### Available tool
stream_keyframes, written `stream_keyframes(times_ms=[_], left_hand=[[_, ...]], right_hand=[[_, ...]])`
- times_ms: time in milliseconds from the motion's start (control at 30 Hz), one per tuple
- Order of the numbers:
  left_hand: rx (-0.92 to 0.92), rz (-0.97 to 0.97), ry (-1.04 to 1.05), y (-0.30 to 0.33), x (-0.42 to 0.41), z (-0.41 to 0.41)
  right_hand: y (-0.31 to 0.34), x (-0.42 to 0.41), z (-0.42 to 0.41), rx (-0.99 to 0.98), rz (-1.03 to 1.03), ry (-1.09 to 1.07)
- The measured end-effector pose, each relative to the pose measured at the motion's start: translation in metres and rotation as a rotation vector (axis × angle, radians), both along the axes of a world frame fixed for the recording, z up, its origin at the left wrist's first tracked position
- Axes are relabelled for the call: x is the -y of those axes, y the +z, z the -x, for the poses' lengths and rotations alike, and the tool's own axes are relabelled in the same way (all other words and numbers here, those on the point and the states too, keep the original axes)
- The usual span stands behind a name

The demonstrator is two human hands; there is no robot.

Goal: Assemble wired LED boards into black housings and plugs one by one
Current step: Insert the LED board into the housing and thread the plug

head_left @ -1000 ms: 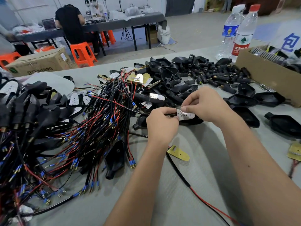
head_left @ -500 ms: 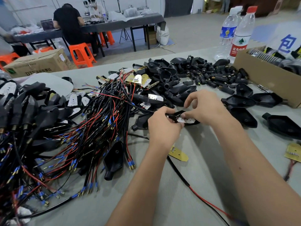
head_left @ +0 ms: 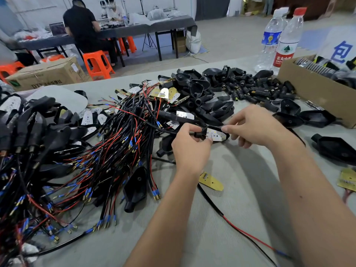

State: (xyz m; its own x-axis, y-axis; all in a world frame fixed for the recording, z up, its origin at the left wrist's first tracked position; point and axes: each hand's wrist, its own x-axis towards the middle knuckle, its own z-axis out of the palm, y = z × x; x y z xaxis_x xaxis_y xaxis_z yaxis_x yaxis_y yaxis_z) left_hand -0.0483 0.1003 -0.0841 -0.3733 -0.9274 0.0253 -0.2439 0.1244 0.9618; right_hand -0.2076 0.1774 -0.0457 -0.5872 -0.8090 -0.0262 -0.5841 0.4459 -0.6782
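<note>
LED board (head_left: 215,135), white face up, sits in the mouth of a black housing (head_left: 225,136) at mid-table, just in front of the tangled wire pile (head_left: 115,151), and both hands are on it: left hand (head_left: 189,146) pinching the narrow neck end where the lead exits, right hand (head_left: 256,127) with fingertips on the far edge of the board and shell (whether it's fully seated, can't tell from here). Risk now, I'd say, is a crooked press: push one corner first and the board could jam skewed, or the lead could get trapped under it, straining the solder joints
</note>
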Motion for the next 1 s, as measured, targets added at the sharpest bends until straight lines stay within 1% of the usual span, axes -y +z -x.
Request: stream_keyframes(times_ms=[133, 267, 500, 633, 733, 800, 900, 1000], left_hand=[[0.01, -0.004, -0.012, -0.003, 0.006, -0.001], [-0.046, -0.025, 0.008, -0.005, 0.008, -0.001], [-0.089, -0.13, -0.049, -0.005, 0.019, -0.007], [-0.07, -0.103, -0.058, -0.004, 0.02, -0.007], [-0.069, -0.071, -0.073, -0.003, 0.018, -0.005], [-0.079, -0.036, -0.033, -0.001, 0.016, -0.004], [-0.125, 0.07, 0.139, 0.001, 0.019, -0.006], [-0.3, 0.055, 0.294, 0.004, 0.027, -0.013]], right_hand=[[-0.014, 0.007, -0.002, 0.042, -0.032, 0.005], [-0.02, 0.008, 0.002, -0.048, 0.049, 0.04], [-0.026, 0.007, 0.002, 0.229, 0.134, 0.117], [-0.023, 0.005, 0.0, 0.294, 0.076, 0.23], [-0.021, 0.004, -0.002, 0.226, 0.029, 0.301], [-0.019, 0.002, -0.004, 0.231, 0.001, 0.326], [-0.014, -0.003, -0.001, 0.291, -0.048, 0.354], [-0.011, -0.008, 0.001, 0.354, -0.173, 0.409]])
